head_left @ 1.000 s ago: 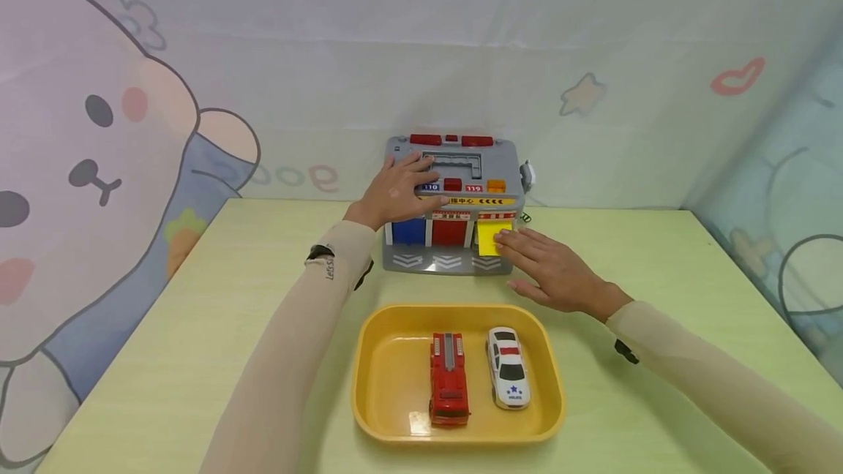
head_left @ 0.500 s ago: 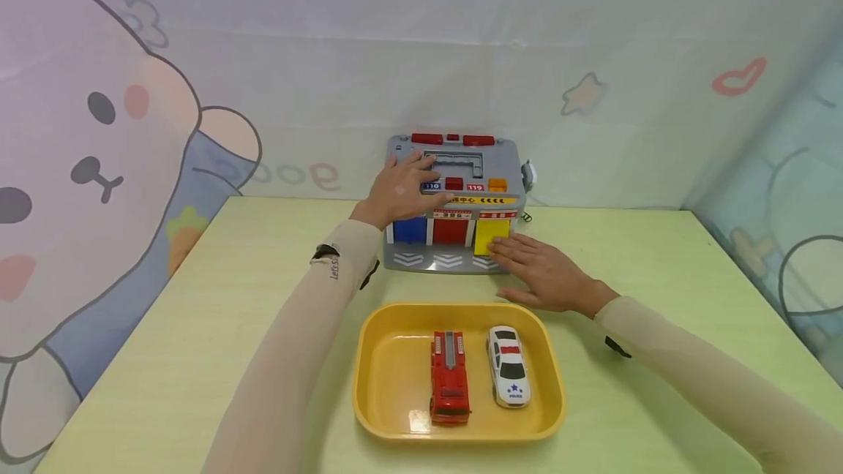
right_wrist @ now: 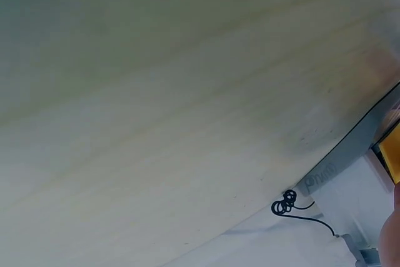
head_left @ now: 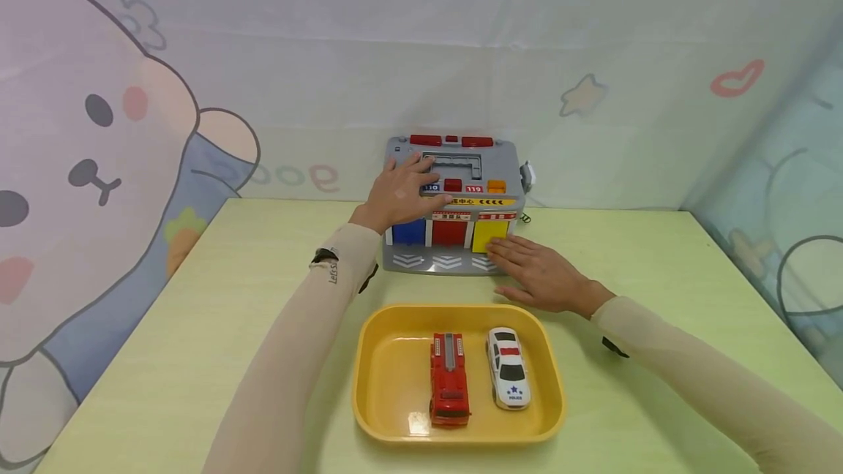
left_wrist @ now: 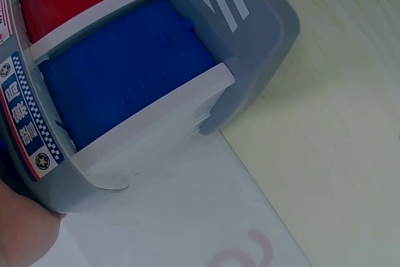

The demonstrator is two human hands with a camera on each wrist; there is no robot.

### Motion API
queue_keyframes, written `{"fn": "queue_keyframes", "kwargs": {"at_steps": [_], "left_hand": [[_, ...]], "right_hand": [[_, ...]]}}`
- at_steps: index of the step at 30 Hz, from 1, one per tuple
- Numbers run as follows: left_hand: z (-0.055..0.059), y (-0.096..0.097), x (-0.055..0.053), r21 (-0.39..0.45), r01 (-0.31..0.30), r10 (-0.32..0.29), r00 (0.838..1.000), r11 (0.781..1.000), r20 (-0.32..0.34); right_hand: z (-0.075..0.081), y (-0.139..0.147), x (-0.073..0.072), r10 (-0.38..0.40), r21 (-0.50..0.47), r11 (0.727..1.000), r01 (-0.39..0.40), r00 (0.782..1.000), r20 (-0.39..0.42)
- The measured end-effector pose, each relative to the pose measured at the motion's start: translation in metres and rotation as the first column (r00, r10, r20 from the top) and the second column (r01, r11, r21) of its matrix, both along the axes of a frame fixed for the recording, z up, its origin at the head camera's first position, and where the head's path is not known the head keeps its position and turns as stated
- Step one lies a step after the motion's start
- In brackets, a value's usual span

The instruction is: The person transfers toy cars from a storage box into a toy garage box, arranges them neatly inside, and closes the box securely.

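A grey toy garage (head_left: 503,163) with a blue, a red and a yellow door stands near the back of the table. My left hand (head_left: 398,192) rests spread over the left part of its roof, thumb along the front edge. With straight fingers, my right hand (head_left: 540,273) touches the lower right of the yellow door (head_left: 487,235), covering that corner. That door hangs down over its bay at the right. The blue door (left_wrist: 131,67) fills most of the garage front in the left wrist view. At the right wrist view's edge, a bit of a finger (right_wrist: 390,236) shows beside the yellow door.
In front of the garage sits a yellow tray (head_left: 395,379) holding a red toy fire truck (head_left: 449,386) and a white toy police car (head_left: 510,371). A coiled black cord (right_wrist: 284,204) sticks out from the garage's right side. A printed cloth backdrop (head_left: 362,79) rises behind the table.
The yellow door has swung inward, from sticking out to lying closer over its bay. My right hand has moved slightly left along with it. The left hand stays on the roof.
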State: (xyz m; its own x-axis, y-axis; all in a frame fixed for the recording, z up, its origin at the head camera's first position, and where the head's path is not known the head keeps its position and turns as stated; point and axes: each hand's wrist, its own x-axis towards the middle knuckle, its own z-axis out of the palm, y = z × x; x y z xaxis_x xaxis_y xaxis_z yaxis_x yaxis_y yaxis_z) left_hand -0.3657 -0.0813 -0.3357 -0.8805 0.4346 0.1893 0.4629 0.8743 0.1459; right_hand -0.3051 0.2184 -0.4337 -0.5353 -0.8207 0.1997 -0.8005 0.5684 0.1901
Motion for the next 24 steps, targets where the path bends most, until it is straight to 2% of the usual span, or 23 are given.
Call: {"fn": "queue_keyframes", "kwargs": {"at_steps": [17, 24], "left_hand": [[-0.0036, -0.0011, -0.0035, 0.064, 0.007, -0.009, 1.000, 0.998, 0.029], [-0.0028, -0.0020, -0.0016, 0.082, 0.025, -0.027, 0.999, 0.996, 0.019]], "right_hand": [[-0.0017, -0.0048, -0.0020, -0.032, 0.061, 0.998, 0.036, 0.998, -0.057], [-0.0039, -0.0066, -0.0043, -0.031, 0.101, 0.994, 0.044, 0.991, -0.128]]}}
